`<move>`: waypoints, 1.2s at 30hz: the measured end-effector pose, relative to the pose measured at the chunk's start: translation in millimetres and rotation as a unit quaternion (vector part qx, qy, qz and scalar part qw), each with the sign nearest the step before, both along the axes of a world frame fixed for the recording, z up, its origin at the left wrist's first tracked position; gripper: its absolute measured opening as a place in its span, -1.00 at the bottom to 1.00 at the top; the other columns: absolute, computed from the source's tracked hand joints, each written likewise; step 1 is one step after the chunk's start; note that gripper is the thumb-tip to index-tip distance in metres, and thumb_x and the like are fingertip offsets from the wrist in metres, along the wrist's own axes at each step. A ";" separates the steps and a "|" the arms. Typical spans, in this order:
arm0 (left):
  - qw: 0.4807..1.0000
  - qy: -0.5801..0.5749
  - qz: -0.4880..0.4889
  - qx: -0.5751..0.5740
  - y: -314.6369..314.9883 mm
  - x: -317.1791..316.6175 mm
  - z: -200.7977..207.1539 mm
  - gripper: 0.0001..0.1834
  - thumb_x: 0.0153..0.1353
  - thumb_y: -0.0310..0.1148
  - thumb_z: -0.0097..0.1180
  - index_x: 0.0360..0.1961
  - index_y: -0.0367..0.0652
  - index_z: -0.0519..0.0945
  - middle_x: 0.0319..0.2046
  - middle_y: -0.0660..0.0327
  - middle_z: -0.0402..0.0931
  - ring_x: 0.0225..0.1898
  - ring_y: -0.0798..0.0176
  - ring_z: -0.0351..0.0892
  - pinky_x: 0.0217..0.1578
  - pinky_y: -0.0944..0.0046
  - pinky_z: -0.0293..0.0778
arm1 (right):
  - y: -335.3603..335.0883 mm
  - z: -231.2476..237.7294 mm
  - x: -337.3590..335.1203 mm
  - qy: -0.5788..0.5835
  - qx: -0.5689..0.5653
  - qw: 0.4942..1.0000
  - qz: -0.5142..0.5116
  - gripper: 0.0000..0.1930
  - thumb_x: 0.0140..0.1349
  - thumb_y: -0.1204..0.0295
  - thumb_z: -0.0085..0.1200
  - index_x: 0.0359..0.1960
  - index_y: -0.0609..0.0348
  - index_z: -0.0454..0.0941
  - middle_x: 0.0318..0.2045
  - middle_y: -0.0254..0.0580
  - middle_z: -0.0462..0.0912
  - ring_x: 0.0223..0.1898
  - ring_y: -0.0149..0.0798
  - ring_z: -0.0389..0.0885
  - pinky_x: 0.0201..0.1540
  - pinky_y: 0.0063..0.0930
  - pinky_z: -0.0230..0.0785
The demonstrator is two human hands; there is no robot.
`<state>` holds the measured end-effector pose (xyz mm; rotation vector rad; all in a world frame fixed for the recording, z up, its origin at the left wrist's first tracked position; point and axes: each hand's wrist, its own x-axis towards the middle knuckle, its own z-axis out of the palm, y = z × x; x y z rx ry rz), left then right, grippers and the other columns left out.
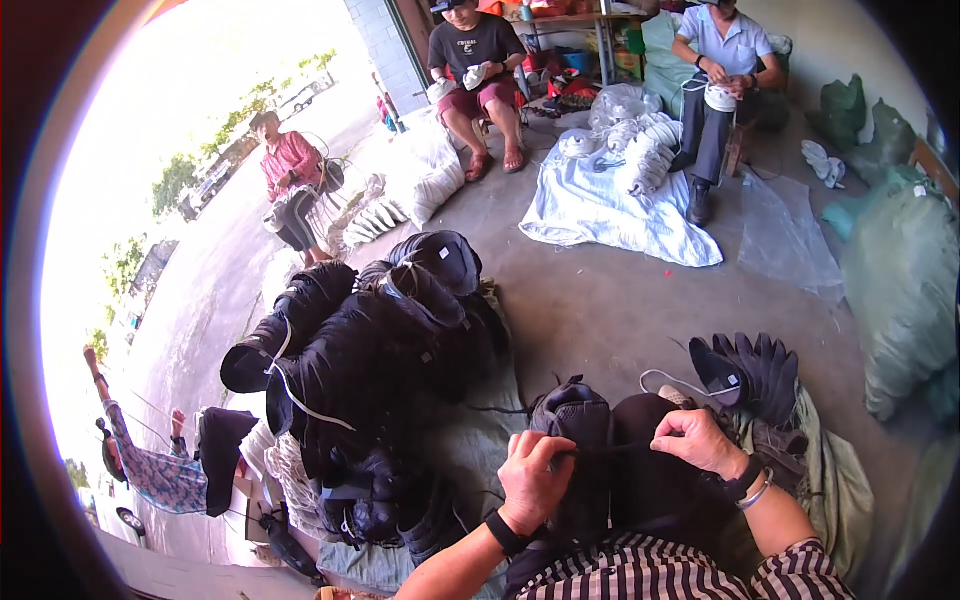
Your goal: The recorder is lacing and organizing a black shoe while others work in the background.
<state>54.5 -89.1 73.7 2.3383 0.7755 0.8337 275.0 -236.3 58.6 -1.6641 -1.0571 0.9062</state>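
Observation:
My left hand (537, 478) and my right hand (700, 442) are raised over my lap, a short distance apart. Each is closed in a pinch on a thin dark cord, which is hard to make out against the dark cloth behind it. Between and just below them, a dark grey shoe upper (572, 415) rests on my lap, its lower part partly covered by my left hand. Beside my right wrist lies a nested row of black shoe uppers (762, 375), with a white cord looping from it.
A big heap of stacked black shoe uppers (380, 345) stands left, on a greenish sheet (485, 440). Ahead, a white sheet (590, 215) carries pale uppers. Three seated people work beyond; another person is at far left. Green sacks (900, 290) line the right side.

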 end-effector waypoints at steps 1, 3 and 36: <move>1.000 -0.018 -0.003 0.004 3.3 -1.9 -3.9 -0.78 -0.19 -0.52 0.28 -0.42 -0.04 0.63 -0.39 0.18 0.47 -0.29 0.08 0.47 -0.28 0.18 0.46 | -0.1 2.3 1.7 -0.012 0.005 1.000 -0.002 -0.89 0.06 0.49 0.24 -0.51 0.26 0.57 -0.58 -0.38 0.58 -0.48 -0.57 0.47 -0.36 -0.60 0.35; 0.999 -0.034 -0.017 0.001 7.2 -10.6 -14.6 -0.78 -0.17 -0.46 0.32 -0.41 -0.02 0.61 -0.33 0.14 0.48 -0.22 0.03 0.49 -0.23 0.17 0.47 | -4.7 4.4 10.8 -0.016 0.001 1.000 -0.012 -0.89 0.05 0.49 0.23 -0.52 0.25 0.57 -0.58 -0.40 0.58 -0.47 -0.58 0.47 -0.36 -0.59 0.36; 0.770 -0.310 0.038 -0.556 58.0 -54.9 9.8 -0.81 0.31 -0.41 -0.02 -0.09 -0.15 0.51 -0.68 0.49 0.19 -0.71 0.59 0.01 -0.69 0.52 -0.04 | 25.9 22.0 -41.3 -0.099 -0.038 0.979 0.174 -0.83 0.14 0.42 0.14 -0.31 0.28 0.60 -0.48 -0.09 0.61 -0.48 -0.26 0.57 -0.36 -0.44 0.39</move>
